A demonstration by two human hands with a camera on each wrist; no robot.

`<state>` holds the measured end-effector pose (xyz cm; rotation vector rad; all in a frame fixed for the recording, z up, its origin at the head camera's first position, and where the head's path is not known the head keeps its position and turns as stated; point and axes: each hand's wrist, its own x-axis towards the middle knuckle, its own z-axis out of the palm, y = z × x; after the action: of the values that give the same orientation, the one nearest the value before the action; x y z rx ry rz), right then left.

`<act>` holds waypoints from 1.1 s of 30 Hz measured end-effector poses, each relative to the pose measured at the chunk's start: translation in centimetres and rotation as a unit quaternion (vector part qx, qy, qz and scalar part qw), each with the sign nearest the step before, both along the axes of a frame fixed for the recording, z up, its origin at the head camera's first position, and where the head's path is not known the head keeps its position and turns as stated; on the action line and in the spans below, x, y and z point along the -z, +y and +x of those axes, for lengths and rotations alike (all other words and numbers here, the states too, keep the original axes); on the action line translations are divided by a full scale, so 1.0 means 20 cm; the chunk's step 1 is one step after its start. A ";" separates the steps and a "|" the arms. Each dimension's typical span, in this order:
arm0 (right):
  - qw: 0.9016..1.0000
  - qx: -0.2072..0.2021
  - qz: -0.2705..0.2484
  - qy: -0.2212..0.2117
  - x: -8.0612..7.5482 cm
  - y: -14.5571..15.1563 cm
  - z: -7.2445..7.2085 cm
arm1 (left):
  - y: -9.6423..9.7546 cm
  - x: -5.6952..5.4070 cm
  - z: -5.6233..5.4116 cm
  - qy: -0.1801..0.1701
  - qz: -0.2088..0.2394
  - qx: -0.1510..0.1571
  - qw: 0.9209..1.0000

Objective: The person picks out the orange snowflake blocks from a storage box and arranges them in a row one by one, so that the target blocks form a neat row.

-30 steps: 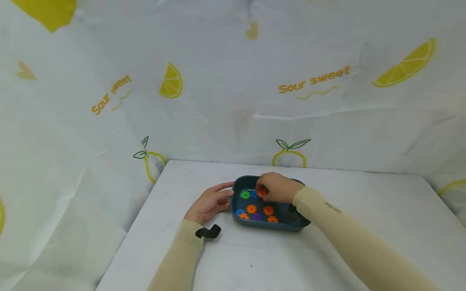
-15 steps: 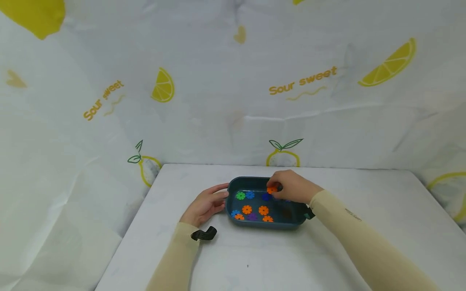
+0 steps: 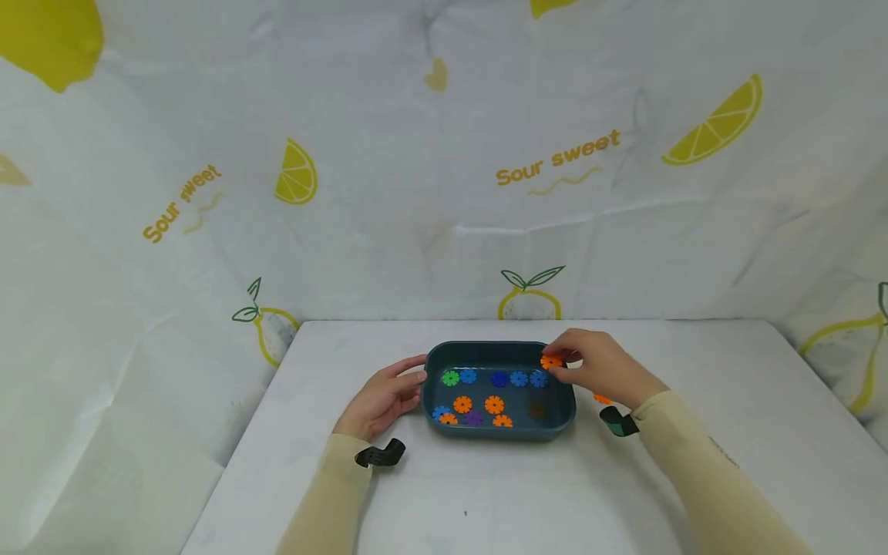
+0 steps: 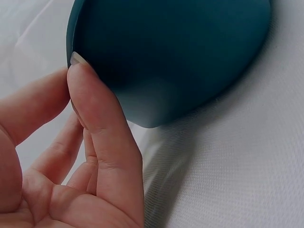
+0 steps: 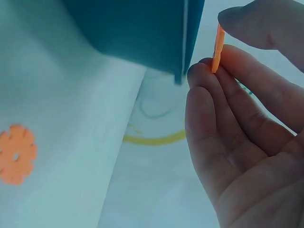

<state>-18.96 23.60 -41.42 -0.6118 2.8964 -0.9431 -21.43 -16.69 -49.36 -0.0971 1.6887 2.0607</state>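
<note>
A dark teal tray (image 3: 499, 434) stands on the table with several flower-shaped plastic discs inside. My left hand (image 3: 378, 397) pinches its left rim; in the left wrist view the thumb (image 4: 102, 99) lies on the inner side. Between thumb and fingers, my right hand (image 3: 603, 368) holds an orange notched disc (image 3: 551, 361) at the tray's back right corner. The right wrist view shows that disc (image 5: 218, 47) edge-on, just beyond the tray wall (image 5: 137, 33). A green disc (image 3: 450, 378), a dark blue disc (image 3: 499, 378) and a purple disc (image 3: 473, 418) lie in the tray.
Another orange disc (image 3: 602, 399) lies on the white table (image 3: 513, 493) right of the tray, partly behind the right hand; the right wrist view shows this loose disc (image 5: 16, 154) in full. A lemon-printed white sheet (image 3: 388, 193) hangs behind the table.
My right hand has moved right from over the tray's middle to its right rim, carrying the orange disc. Blue discs and a loose orange disc came into sight. The left hand stays at the rim.
</note>
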 end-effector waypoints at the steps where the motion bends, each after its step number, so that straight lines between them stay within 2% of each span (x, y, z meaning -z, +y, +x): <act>1: 1.000 0.007 -0.002 0.002 0.01 0.02 0.01 | 0.00 0.00 0.00 0.001 0.001 0.000 1.000; 9: 0.998 0.056 -0.012 0.000 0.02 0.17 0.08 | 0.00 -0.02 0.00 -0.003 -0.003 -0.003 1.000; 15: 0.995 0.096 -0.019 -0.032 0.10 0.29 0.14 | 0.01 -0.02 0.00 -0.008 -0.001 -0.008 1.000; 18: 0.993 0.110 -0.021 -0.034 0.15 0.33 0.16 | 0.00 -0.01 -0.01 -0.007 -0.006 -0.006 1.000; 26: 0.991 0.128 -0.008 -0.029 0.22 0.41 0.19 | -0.01 0.00 -0.01 -0.006 -0.015 -0.008 1.000; 33: 0.991 0.132 -0.002 -0.028 0.25 0.45 0.20 | 0.00 -0.01 -0.01 0.000 -0.020 -0.003 1.000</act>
<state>-15.02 32.66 -46.45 -0.1996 2.9739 -0.9727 -21.56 -16.67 -49.10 -0.1160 1.7310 2.0319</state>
